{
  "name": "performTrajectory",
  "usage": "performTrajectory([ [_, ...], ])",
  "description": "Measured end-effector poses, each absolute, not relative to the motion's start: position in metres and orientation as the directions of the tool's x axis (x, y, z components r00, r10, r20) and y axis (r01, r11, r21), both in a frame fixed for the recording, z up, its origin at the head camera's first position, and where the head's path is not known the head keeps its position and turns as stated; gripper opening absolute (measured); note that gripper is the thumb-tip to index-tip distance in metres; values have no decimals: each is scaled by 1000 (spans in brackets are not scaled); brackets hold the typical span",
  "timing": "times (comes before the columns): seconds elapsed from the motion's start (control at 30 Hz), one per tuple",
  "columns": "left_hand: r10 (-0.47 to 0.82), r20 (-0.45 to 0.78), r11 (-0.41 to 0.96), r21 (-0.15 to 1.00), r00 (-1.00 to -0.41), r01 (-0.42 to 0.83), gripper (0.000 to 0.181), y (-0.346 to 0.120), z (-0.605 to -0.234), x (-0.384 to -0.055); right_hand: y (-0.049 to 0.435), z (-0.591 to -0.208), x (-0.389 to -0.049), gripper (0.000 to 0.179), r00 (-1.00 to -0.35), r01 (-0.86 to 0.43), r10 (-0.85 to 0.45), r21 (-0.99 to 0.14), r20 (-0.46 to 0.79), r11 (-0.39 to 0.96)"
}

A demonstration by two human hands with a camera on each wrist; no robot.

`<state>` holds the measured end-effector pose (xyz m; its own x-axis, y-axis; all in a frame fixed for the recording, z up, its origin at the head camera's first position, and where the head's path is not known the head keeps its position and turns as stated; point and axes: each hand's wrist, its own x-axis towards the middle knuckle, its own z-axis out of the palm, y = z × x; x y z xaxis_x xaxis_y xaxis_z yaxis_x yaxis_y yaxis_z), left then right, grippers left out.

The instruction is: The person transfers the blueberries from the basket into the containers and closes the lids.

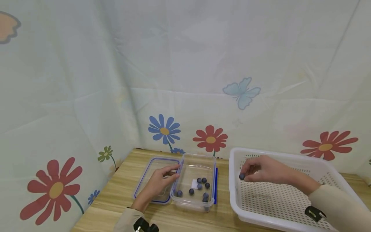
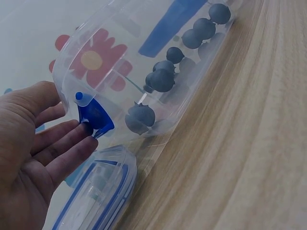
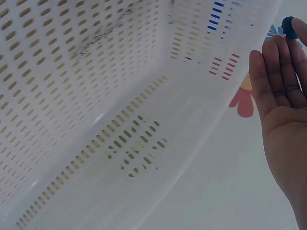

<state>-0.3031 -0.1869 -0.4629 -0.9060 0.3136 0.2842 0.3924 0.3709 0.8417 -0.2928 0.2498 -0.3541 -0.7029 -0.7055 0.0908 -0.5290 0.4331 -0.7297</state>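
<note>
Over the left part of the white basket, my right hand pinches a blueberry between thumb and fingertips. The right wrist view shows that blueberry at its upper right edge, above the basket's rim. A clear plastic box stands left of the basket, with several blueberries on its floor. My left hand touches the box's left side, its fingers loosely extended. In the left wrist view its fingertips lie at a blue latch on the box.
Left of the box a clear lid with a blue seal lies on the wooden table, partly under my left hand. Another blue latch hangs along the box's right side. A flowered curtain stands behind the table.
</note>
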Motion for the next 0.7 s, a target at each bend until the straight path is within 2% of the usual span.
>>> performTrajectory([
  [0.27,311,285,377,839,-907,393,44,-186,-461,-303,233,-339,-293,9,-716,-564,-685,-692,135,452],
  [0.7,305,279,368,847,-910,383,44,-186,-462,-303,187,-335,-300,14,-729,-567,-670,-669,137,481],
])
